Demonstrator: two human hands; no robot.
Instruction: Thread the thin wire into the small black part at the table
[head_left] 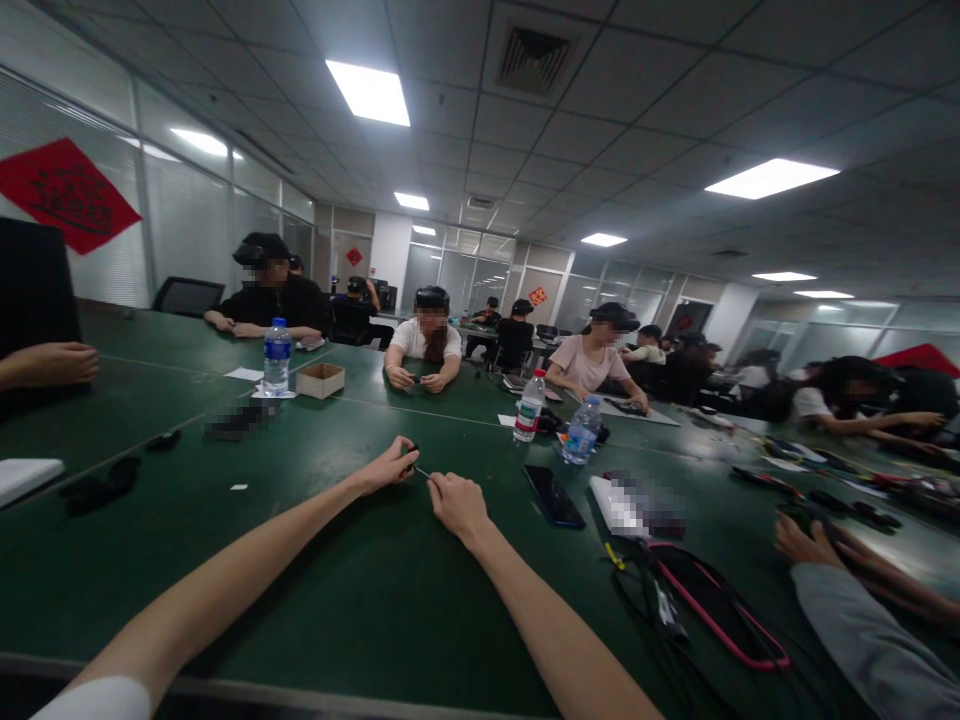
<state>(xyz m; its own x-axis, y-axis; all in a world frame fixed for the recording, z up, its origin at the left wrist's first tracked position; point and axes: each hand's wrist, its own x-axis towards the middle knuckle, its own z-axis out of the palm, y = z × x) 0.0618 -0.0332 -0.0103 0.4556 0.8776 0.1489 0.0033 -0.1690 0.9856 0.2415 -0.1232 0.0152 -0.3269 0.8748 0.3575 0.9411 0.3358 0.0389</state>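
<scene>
Above the green table (337, 580), my left hand (390, 467) pinches a small black piece (412, 449) between thumb and fingers. My right hand (459, 503) is closed around a thin tool with a slim metal shaft (423, 471), whose handle is hidden inside the fist. The shaft points left, its tip at or close to the black piece; whether they touch I cannot tell. To the right of my right hand lies a dark smartphone (553, 496). A small white paper scrap (238, 487) lies left of my forearms.
Two water bottles, one red-capped (529, 408) and one blue-capped (582, 432), stand beyond the phone. A cardboard box (320, 380) and another bottle (277, 358) are at the far left. Cables and a pink-edged pouch (720, 605) lie right. A neighbour's grey sleeve (862, 630) reaches in.
</scene>
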